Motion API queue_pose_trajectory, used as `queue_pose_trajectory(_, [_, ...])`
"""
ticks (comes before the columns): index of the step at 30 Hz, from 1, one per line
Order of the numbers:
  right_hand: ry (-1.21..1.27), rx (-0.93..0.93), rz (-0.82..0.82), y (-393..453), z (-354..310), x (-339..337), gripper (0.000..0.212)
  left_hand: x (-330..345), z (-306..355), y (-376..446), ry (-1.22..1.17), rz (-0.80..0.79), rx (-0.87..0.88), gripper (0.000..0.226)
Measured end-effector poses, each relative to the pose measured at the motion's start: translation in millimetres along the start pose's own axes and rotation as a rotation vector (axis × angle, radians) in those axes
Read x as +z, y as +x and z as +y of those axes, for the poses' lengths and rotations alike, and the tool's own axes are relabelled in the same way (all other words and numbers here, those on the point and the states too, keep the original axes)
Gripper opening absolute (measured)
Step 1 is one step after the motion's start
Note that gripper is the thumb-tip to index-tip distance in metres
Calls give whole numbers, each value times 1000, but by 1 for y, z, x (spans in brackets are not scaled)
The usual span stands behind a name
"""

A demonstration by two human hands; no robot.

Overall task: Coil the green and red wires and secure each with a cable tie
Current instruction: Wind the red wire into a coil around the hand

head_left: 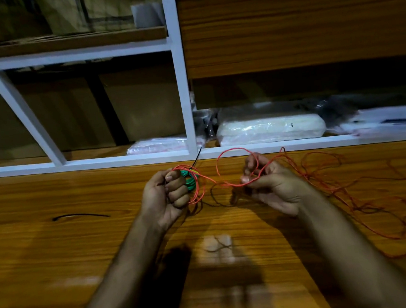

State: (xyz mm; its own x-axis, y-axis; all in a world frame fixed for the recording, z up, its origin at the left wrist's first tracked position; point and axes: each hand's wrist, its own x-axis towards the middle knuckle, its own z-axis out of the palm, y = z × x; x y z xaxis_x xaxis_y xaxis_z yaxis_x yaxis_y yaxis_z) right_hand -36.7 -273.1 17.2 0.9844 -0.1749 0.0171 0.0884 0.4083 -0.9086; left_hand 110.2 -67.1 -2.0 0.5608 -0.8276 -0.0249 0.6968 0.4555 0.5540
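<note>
My left hand [169, 196] grips a small green wire coil [190, 179] above the wooden table, with loops of the red wire [231, 184] lying around the same coil. A black cable tie tail [197, 158] sticks up from the green coil. My right hand [270, 182] pinches the red wire, which arches in a loop between the two hands. The rest of the red wire trails loose and tangled across the table to the right. A second black cable tie [81, 215] lies flat on the table at the left.
The wooden table [58, 252] ends at a white shelf frame [182, 94] directly behind the hands. Plastic-wrapped packets [271, 128] lie on the lowest shelf. A brown wood panel [296, 23] fills the upper right.
</note>
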Motion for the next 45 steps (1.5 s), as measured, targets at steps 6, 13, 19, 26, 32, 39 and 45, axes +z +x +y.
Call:
queue_pose_trajectory(6, [390, -93, 49, 5, 3, -10, 56, 0, 4, -3, 36, 65, 2, 35])
queue_pose_trajectory(13, [249, 98, 303, -1, -11, -13, 73, 0, 5, -3, 58, 118, 23, 31])
queue_pose_trajectory(19, [238, 232, 475, -6, -25, -29, 73, -6, 12, -5, 74, 147, 71, 28])
queue_pose_trajectory(26, [455, 155, 384, -11, -37, -49, 31, -14, 17, -5, 54, 72, 114, 39])
queue_pose_trajectory(32, [814, -170, 459, -9, -46, -44, 30, -16, 17, -3, 42, 87, 128, 46])
queue_pose_trajectory(39, [292, -229, 537, -1, -29, -36, 38, -13, 17, -2, -40, 148, 153, 25])
queue_pose_trajectory(45, [-614, 137, 533, -3, -18, -13, 21, -7, 14, -3, -40, 140, 162, 22])
